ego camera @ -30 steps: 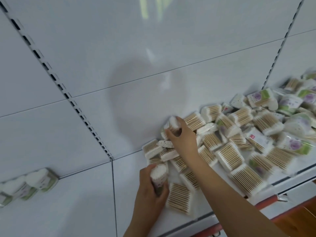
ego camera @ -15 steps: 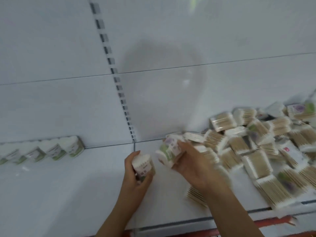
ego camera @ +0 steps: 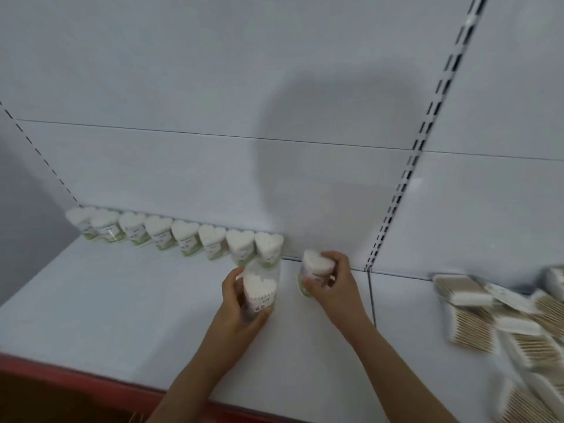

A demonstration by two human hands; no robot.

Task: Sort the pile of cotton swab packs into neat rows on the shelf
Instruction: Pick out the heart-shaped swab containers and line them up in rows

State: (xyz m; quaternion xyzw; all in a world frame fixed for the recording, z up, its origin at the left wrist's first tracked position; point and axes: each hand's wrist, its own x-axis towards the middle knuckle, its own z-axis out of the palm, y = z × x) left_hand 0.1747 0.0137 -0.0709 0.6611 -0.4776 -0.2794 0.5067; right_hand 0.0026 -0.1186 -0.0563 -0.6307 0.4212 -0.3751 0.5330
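Note:
A row of several heart-shaped swab packs [ego camera: 186, 238] stands upright along the back wall of the white shelf [ego camera: 106, 300]. My left hand [ego camera: 236, 303] grips another heart-shaped pack [ego camera: 260, 290] upright, just in front of the row's right end. My right hand [ego camera: 331, 283] holds a second heart-shaped pack [ego camera: 316, 265] close to the back wall, right of the row's last pack [ego camera: 269, 247]. A jumbled pile of flat rectangular swab packs [ego camera: 500, 325] lies at the right.
A slotted upright [ego camera: 406, 175] runs up the back wall right of my hands. A seam in the shelf [ego camera: 370, 297] lies below it. The shelf's red front edge [ego camera: 61, 372] runs along the bottom left.
The view has swung left from the pile to the row. Both hands have carried their heart-shaped packs left to the row's right end.

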